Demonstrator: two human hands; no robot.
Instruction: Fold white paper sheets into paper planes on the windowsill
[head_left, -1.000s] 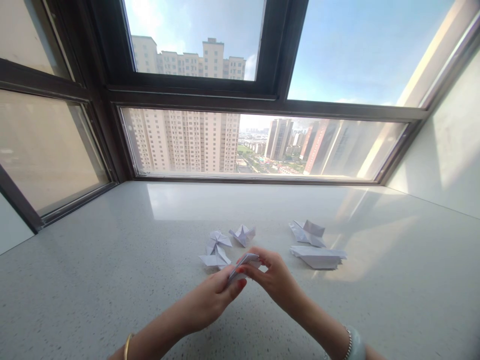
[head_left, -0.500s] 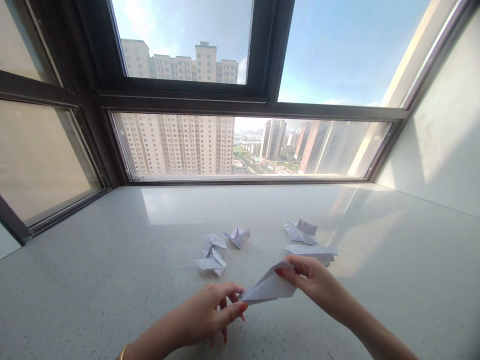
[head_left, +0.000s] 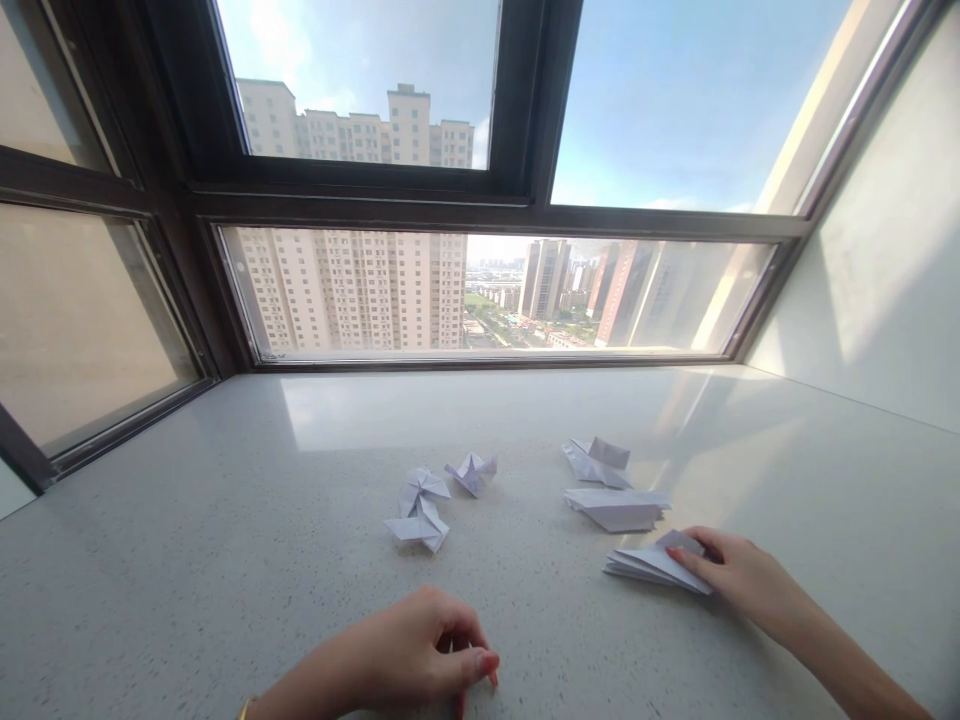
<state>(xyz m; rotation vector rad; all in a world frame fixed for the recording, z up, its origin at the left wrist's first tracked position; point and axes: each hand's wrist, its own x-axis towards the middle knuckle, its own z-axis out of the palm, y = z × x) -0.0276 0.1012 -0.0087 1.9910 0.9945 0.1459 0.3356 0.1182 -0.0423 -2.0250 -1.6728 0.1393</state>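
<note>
My right hand (head_left: 731, 570) pinches a folded white paper (head_left: 652, 566), thumb on top. The paper is long, pointed and layered, and lies low over the sill, tip to the left. Just behind it rests a similar folded paper stack (head_left: 619, 510), apart from my hand. My left hand (head_left: 431, 640) hovers at the front centre with its fingers curled in and the thumb close to the index finger; I see nothing between them. Nearest to it are two folded paper pieces, one star-like (head_left: 422, 487) and one pinwheel-like (head_left: 420, 525), touching or overlapping.
Another paper figure (head_left: 471, 474) sits behind and right of the star-like one. At the right rear lies an opened-out paper shape (head_left: 598, 462). The speckled white sill (head_left: 225, 560) runs back to a dark window frame (head_left: 495, 366); a white wall (head_left: 885, 250) bounds the right.
My right hand has carried the folded paper right, away from my left hand, and lowered it in front of the stack. My left hand has let go of its tip and curled its fingers.
</note>
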